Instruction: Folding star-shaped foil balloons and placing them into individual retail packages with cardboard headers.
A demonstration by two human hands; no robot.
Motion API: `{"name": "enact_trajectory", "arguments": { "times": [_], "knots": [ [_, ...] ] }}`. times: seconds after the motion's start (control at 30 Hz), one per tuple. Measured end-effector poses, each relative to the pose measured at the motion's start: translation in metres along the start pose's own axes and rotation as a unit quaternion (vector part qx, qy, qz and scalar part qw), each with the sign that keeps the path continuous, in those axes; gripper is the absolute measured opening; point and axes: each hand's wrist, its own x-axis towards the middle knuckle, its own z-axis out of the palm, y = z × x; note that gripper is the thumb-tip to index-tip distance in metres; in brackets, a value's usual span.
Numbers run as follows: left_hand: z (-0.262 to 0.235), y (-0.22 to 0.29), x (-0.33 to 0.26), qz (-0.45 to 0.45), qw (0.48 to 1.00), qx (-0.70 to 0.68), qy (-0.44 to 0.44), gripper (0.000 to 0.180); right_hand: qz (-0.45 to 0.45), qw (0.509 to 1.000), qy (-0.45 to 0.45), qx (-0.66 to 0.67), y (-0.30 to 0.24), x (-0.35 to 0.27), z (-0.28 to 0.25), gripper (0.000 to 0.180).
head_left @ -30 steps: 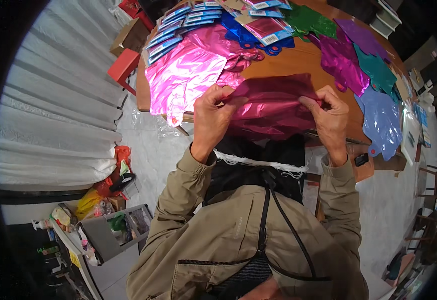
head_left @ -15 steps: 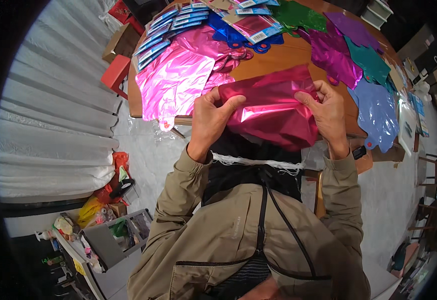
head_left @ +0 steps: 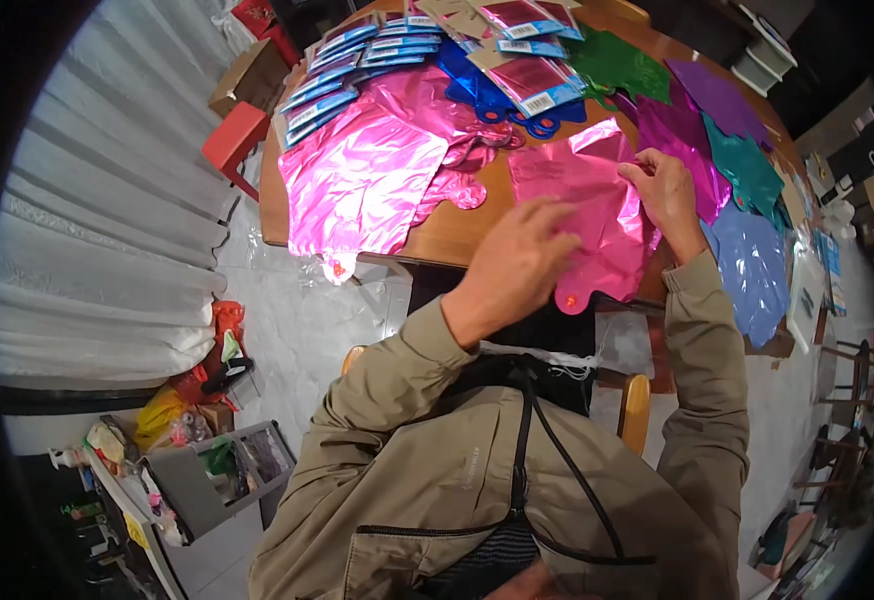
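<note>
A flat pink foil balloon (head_left: pixel 597 205), uninflated, hangs partly over the table's near edge. Its rounded tab with a red dot points toward me. My right hand (head_left: pixel 665 195) pinches the balloon's right edge between thumb and fingers. In front of the balloon's left part is my left hand (head_left: pixel 522 255); its fingers are smeared by motion, and contact with the foil cannot be made out. To the left lies a shiny pile of pink foil balloons (head_left: pixel 362 185), with a similar red-dotted tab over the edge.
On the brown table (head_left: pixel 467 228) lie blue-edged packets (head_left: pixel 532 80), with blue (head_left: pixel 467 82), green (head_left: pixel 622 65), magenta (head_left: pixel 682 140), purple (head_left: pixel 712 100), teal (head_left: pixel 742 160) and pale blue foil pieces (head_left: pixel 747 270). White strings (head_left: pixel 557 360) lie across my lap. A red stool (head_left: pixel 234 145) stands left.
The foil balloon has gone from held up in both hands to spread lower, its tab now showing. My left hand has released its corner and moved right; my right hand keeps its pinch.
</note>
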Motion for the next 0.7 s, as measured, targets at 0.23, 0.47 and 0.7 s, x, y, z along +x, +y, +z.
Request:
{"name": "enact_trajectory", "arguments": {
  "times": [0.23, 0.47, 0.7],
  "knots": [
    [0.018, -0.006, 0.002, -0.016, 0.999, 0.036, -0.012, 0.021, -0.180, 0.969, 0.036, -0.165, -0.048, 0.029, 0.013, 0.020],
    [0.014, -0.011, 0.014, -0.058, 0.995, 0.055, -0.058, 0.030, -0.448, 0.892, 0.035, -0.046, -0.099, 0.100, 0.098, 0.023],
    [0.020, -0.020, 0.016, -0.064, 0.997, 0.043, -0.025, 0.031, -0.457, 0.889, -0.027, -0.026, -0.084, 0.145, 0.125, 0.017]
  ]
}}
